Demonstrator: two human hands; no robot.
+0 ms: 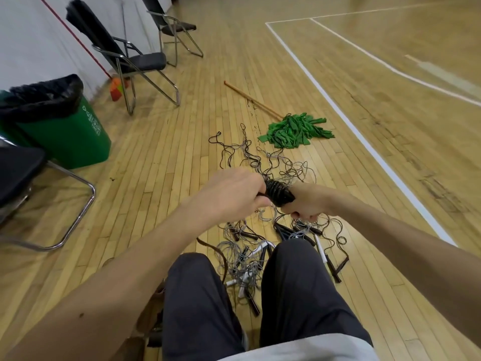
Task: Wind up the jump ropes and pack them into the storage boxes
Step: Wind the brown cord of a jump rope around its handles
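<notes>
Both hands hold one black jump rope bundle (pixel 278 192) above the floor, its cord coiled tightly round the handles. My left hand (pixel 234 194) grips the bundle's left end. My right hand (pixel 307 201) grips the right end, with a loose cord trailing down from it. Below and beyond the hands lies a tangled pile of jump ropes (pixel 260 246) on the wooden floor, grey and dark cords with black and white handles. My knees hide part of the pile. No storage box is in view.
A green mop (pixel 294 131) with a wooden pole lies beyond the ropes. A green bin (pixel 65 131) with a black liner stands at the left. Folding chairs (pixel 130 61) stand along the left wall, another chair (pixel 23 173) close at my left.
</notes>
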